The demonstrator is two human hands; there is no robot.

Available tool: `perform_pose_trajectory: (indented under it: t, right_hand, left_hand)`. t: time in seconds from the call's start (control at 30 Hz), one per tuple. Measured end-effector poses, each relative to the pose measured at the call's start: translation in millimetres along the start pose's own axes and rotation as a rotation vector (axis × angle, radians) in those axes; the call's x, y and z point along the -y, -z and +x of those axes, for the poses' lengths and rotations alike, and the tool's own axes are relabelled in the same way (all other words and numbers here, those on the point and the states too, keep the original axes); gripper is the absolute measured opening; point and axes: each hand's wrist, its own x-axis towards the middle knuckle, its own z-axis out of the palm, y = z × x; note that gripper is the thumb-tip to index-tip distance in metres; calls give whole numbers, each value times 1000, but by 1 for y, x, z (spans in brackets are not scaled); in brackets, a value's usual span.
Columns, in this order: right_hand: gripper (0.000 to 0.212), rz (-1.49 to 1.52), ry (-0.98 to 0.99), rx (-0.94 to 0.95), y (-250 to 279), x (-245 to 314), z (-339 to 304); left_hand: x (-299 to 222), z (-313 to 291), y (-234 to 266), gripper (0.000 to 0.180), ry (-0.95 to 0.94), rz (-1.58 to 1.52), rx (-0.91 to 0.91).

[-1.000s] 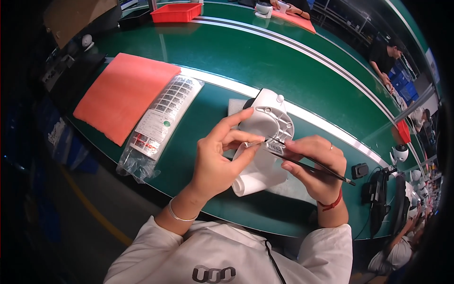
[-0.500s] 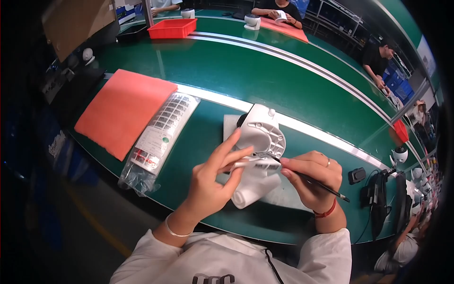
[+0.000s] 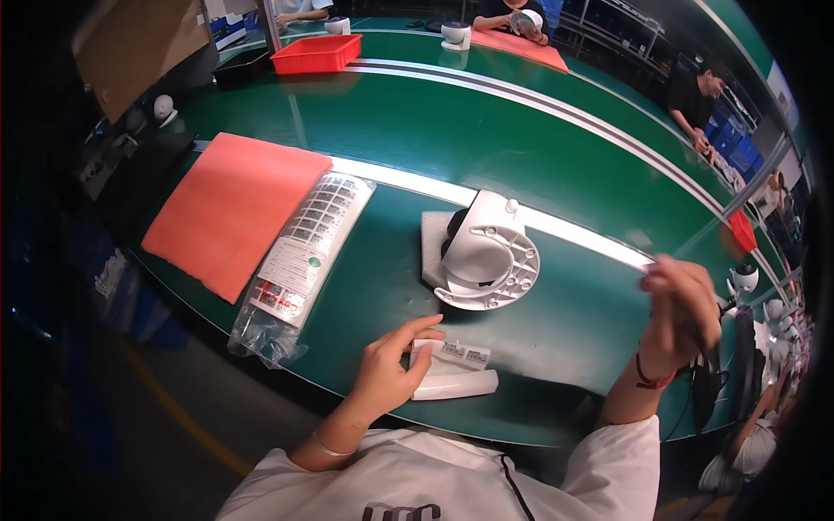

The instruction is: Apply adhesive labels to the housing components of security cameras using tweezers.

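Note:
My left hand point(image 3: 388, 369) pinches the left end of a curled white label sheet point(image 3: 450, 387) by the table's near edge. Small printed labels show on its upper flap. Beyond the sheet, a white camera-like device point(image 3: 514, 224) lies with its round, ribbed base point(image 3: 521, 280) toward me, touched by neither hand. It rests on a grey foam pad point(image 3: 432, 247), which is partly hidden beneath it. Off to the right my right hand point(image 3: 682, 304) is raised and smeared by motion, so its fingers and anything in them cannot be made out.
An orange foam sheet point(image 3: 234, 208) and a plastic bag of label sheets point(image 3: 304, 252) lie left. A white rail point(image 3: 591, 239) crosses beyond the device. Farther off stand a red tray point(image 3: 317, 54) and similar white devices point(image 3: 455, 35). Co-workers sit across the table.
My right hand has moved from the device far to the right; the dark slim tool it held no longer shows clearly. My left hand has drawn the label sheet back toward me, away from the device.

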Motion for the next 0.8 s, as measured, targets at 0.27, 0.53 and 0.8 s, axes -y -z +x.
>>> perform_pose_trajectory:
  t: [0.27, 0.53, 0.8]
  right_hand:
    - [18, 387, 114, 964, -50, -4, -14]
    - [32, 54, 222, 406, -73, 9, -60]
    - [26, -43, 166, 375, -85, 7, -84]
  left_hand:
    - [6, -2, -9, 46, -30, 202, 141]
    - [10, -5, -13, 55, -45, 107, 105]
    - [6, -3, -10, 52, -87, 178, 164]
